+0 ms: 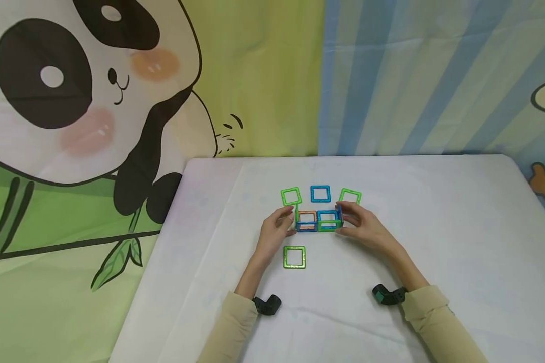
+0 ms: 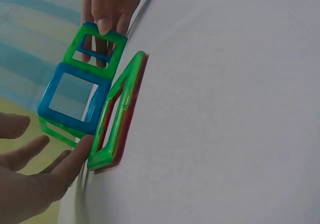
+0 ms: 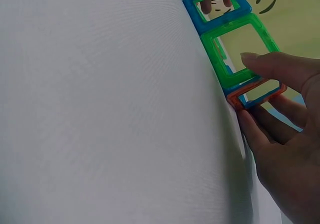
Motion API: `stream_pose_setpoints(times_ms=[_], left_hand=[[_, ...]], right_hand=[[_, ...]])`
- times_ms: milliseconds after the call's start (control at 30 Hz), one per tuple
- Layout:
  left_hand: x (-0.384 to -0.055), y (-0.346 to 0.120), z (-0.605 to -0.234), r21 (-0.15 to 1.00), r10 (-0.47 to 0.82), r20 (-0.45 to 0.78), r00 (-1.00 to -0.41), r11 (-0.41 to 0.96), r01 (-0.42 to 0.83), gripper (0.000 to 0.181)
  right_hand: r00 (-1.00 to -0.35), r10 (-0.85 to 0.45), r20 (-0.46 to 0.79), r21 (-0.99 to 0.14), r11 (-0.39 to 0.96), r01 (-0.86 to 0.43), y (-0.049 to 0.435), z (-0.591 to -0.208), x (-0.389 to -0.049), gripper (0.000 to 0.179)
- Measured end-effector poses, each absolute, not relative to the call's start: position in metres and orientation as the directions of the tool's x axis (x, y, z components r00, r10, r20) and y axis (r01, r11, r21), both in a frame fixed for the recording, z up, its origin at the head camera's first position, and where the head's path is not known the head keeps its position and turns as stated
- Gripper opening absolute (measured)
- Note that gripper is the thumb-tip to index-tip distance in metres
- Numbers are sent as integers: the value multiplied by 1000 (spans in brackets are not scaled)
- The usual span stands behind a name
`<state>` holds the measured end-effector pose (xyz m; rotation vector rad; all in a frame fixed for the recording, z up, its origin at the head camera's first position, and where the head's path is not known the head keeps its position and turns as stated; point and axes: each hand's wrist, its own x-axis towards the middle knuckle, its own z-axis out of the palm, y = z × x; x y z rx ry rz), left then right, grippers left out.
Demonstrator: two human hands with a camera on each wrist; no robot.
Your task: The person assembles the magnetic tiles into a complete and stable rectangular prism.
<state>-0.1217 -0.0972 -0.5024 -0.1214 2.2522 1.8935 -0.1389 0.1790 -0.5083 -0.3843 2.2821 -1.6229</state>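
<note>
A low box shape of magnetic tiles (image 1: 307,230) stands on the table, its square frames blue, green and orange. At its left end is my left hand (image 1: 274,229); in the left wrist view one fingertip touches the lower corner of the blue front tile (image 2: 51,90), while the other fingers spread apart from it. My right hand (image 1: 368,227) holds the right end tile between thumb and fingers. From the right wrist, its thumb (image 3: 265,64) overlaps the green front tile (image 3: 214,59), with fingers around the orange-edged end. Part of the end tile is hidden behind the fingers.
Behind the box lie a green tile (image 1: 290,190), a blue tile (image 1: 320,200) and another green tile (image 1: 350,191). One more green tile (image 1: 294,266) lies in front. A white cloth covers the table (image 1: 458,227); a printed panda curtain (image 1: 254,75) hangs behind its far edge.
</note>
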Motion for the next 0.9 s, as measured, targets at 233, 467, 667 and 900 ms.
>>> stream_pose_setpoints(times_ms=[233,467,667,900], left_hand=[[-115,-93,-505,968,74,-203,-976,163,-189,35],[-113,-89,-501,971,78,-191,-978,161,-177,33],[-114,-83,-498,976,49,-156,-986,162,-146,31],[-120,-75,-498,971,1,-138,-991,197,-135,24]], right_hand=[[-924,-367,-103,-936,351,-35,182,-509,-133,78],[-928,-355,-115,-930,365,-24,187,-507,-124,76],[-927,-362,-102,-911,407,-59,191,-504,-112,71],[-926,-370,-77,-897,431,-97,193,-504,-99,66]])
